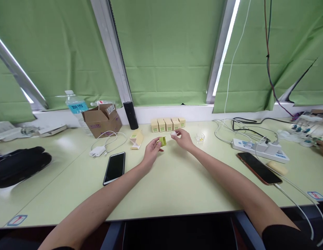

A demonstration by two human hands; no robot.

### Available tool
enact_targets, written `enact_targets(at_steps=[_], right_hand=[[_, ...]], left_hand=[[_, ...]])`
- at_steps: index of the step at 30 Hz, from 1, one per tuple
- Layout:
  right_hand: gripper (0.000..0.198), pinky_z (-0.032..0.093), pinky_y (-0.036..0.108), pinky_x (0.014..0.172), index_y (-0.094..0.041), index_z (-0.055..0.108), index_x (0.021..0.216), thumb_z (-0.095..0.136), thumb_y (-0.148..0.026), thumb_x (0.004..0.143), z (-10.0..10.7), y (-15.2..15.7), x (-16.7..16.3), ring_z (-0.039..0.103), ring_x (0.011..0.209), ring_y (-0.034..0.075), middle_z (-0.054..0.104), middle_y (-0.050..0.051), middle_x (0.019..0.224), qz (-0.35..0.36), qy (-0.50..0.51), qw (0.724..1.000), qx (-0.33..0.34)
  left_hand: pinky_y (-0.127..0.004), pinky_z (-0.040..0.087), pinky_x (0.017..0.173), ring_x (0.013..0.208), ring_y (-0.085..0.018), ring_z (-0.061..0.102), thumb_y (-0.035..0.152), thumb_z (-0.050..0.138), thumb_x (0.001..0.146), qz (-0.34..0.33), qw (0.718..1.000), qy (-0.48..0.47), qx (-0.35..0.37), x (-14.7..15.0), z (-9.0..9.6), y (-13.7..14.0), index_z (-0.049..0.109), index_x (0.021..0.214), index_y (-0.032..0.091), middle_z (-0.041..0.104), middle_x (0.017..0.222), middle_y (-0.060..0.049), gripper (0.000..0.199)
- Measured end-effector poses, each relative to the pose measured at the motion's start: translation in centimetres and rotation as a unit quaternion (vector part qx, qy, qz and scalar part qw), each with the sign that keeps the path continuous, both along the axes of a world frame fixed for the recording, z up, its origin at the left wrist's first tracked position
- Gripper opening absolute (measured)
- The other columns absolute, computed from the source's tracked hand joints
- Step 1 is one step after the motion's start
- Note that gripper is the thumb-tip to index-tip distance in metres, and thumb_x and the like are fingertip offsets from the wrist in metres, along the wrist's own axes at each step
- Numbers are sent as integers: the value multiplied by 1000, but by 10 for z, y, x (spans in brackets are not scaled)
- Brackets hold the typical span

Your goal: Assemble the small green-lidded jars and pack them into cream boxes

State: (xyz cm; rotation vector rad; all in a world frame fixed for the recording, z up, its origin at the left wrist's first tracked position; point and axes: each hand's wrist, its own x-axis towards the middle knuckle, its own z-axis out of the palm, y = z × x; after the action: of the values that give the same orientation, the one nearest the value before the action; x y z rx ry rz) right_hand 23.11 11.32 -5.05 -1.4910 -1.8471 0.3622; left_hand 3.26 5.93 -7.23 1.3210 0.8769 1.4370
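Note:
My left hand (pixel 151 150) is closed on a small yellow-green box-shaped piece (pixel 163 141), held above the middle of the table. Close by on the right, my right hand (pixel 183 139) pinches a small white piece (pixel 173 133); its exact kind is too small to make out. Behind both hands stands a row of several small cream boxes (pixel 161 125) with green labels. An opened cream carton (pixel 136 139) lies left of my left hand. Beyond my right wrist sits a small clear container (pixel 200 138) with something yellow in it.
A phone (pixel 114 168) and a white charger (pixel 97 151) lie on the left, near a cardboard box (pixel 102 120) and black cylinder (pixel 130 115). On the right are a power strip (pixel 260 150), another phone (pixel 259 168) and loose cables. Another person's hand (pixel 322 146) shows at the right edge.

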Motion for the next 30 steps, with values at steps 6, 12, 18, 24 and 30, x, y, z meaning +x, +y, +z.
enact_targets(at_steps=[6, 12, 18, 24, 30], right_hand=[[39, 61, 33, 66, -19, 69, 103, 74, -53, 83, -3, -58, 1, 71, 95, 23, 76, 9, 102, 114, 324, 939, -28], [48, 56, 30, 66, -17, 74, 98, 81, -59, 74, 0, -74, -7, 69, 91, 22, 77, 9, 98, 134, 392, 907, -77], [48, 53, 30, 65, -17, 79, 93, 82, -60, 71, 2, -76, -7, 68, 89, 23, 78, 9, 94, 158, 400, 899, -83], [46, 52, 30, 64, -17, 81, 91, 83, -59, 71, 1, -78, -9, 67, 84, 21, 78, 8, 90, 163, 397, 898, -96], [45, 51, 29, 60, -16, 81, 90, 81, -59, 74, -1, -77, -8, 66, 74, 19, 75, 6, 80, 182, 399, 893, -100]], left_hand=[[-34, 58, 79, 87, -19, 66, 58, 77, 83, 17, 999, 22, 24, 2, 3, -5, 69, 119, 17, 74, 108, -9, 55], [-36, 59, 82, 91, -21, 68, 64, 76, 81, 10, 997, 50, 55, 3, 10, -14, 69, 116, 16, 74, 108, -11, 60], [-36, 60, 84, 94, -22, 69, 64, 74, 83, 0, 995, 67, 68, 3, 9, -16, 68, 118, 15, 73, 112, -12, 61], [-36, 59, 85, 99, -23, 68, 62, 73, 85, -13, 993, 87, 84, 3, 4, -14, 68, 119, 15, 72, 118, -14, 58], [-38, 57, 93, 104, -24, 68, 61, 71, 87, -26, 989, 107, 98, 2, 5, -16, 68, 123, 15, 71, 120, -14, 58]])
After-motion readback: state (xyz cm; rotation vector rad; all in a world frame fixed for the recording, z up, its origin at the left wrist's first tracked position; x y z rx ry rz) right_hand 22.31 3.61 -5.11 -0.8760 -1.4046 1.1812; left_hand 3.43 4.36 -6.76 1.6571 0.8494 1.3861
